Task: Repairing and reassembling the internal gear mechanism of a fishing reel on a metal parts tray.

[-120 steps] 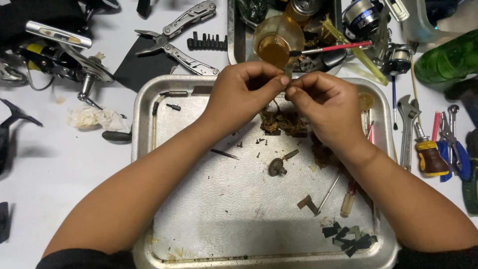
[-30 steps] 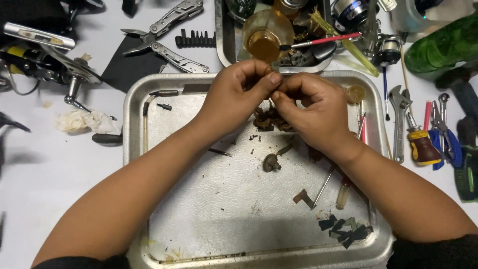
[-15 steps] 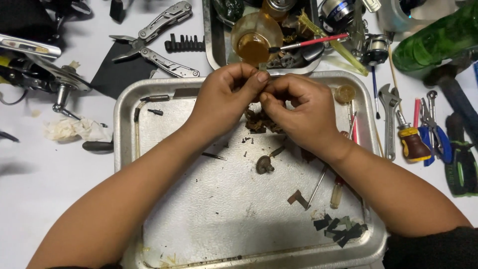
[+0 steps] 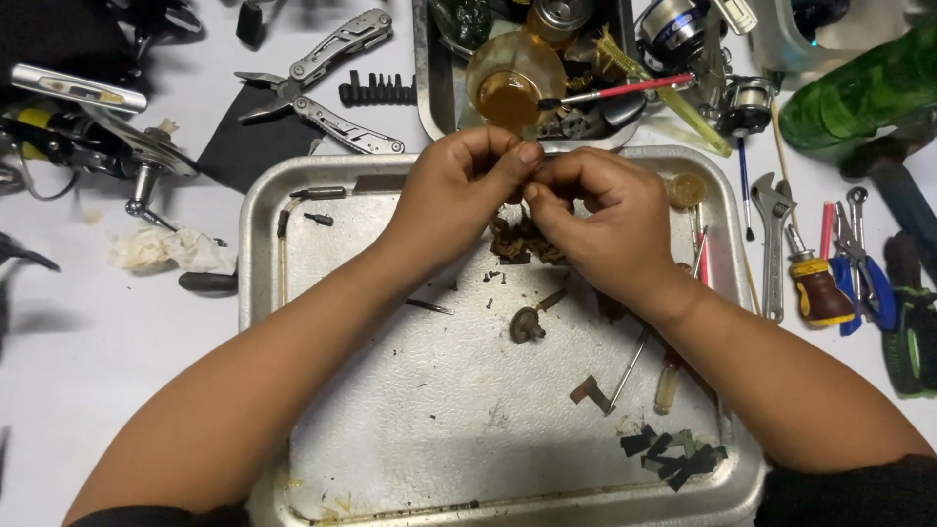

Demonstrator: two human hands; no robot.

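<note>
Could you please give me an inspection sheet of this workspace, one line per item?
Surface: white table bearing a metal tray.
Job's things: rusty small parts below the hands; what the fingertips pinch is hidden.
Clutter: multi-tool pliers, adjustable wrench, green bottle, crumpled tissue.
Grippers: left hand and right hand, fingertips together.
Cables: nothing seen.
Surroundings: second tray with a jar and brush.

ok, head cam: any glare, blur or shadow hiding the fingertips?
Head view: sharp, even light; mild sheen on the metal tray, no blowout. Left hand and right hand meet fingertip to fingertip, hiding whatever sits between them. Soft arm shadows on the tray.
</note>
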